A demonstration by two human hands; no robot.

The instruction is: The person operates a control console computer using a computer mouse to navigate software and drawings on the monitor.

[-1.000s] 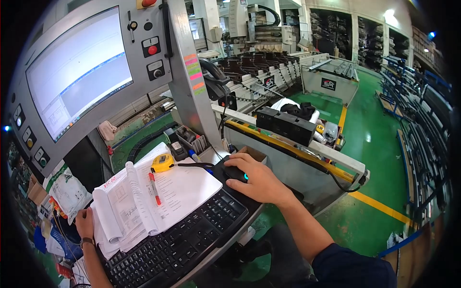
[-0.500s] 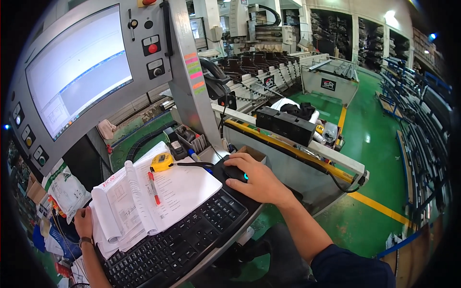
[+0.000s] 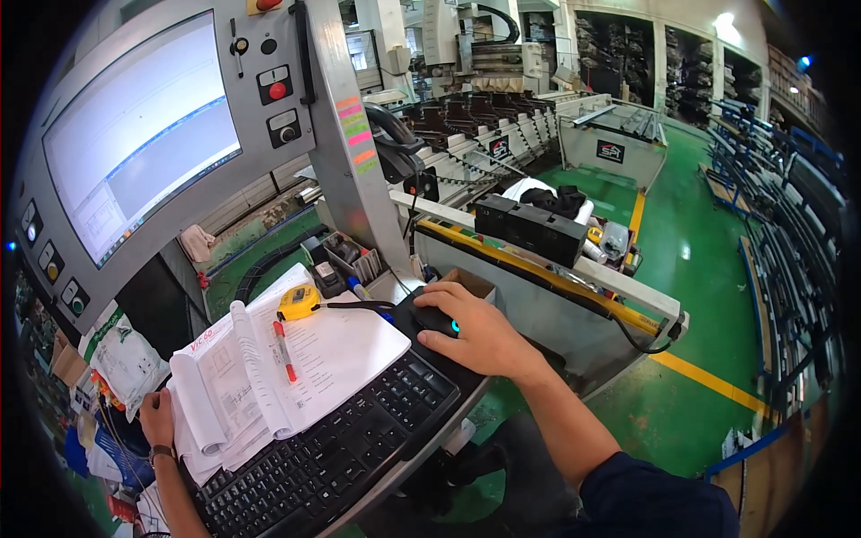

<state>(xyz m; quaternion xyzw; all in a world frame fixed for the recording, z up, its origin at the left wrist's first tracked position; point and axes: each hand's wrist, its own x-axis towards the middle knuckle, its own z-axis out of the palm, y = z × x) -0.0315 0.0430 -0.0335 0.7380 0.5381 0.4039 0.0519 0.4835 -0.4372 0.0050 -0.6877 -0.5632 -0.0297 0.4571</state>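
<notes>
The black mouse [image 3: 434, 320] is near the right end of the tabletop [image 3: 444, 423], and the right hand [image 3: 475, 334] grips it — the fingers are bent over its top and the thumb lies along its near side. Just beside it, along the front edge of the tabletop, the black keyboard [image 3: 345, 448] is placed. Behind the keyboard there is a pile of papers [image 3: 345, 354], some sheets curled, and on it lie a red marker [image 3: 284, 351] and a yellow tape measure [image 3: 299, 302] with a black strap. The left hand [image 3: 157, 417] is at the left edge of the tabletop, close beside the papers; its fingers are partly hidden, so I cannot tell if they grip something. Farther out, beyond the back edge, a grey control panel [image 3: 206, 190] carries a lit screen [image 3: 143, 134] — and a red button [image 3: 277, 91] to its right.
</notes>
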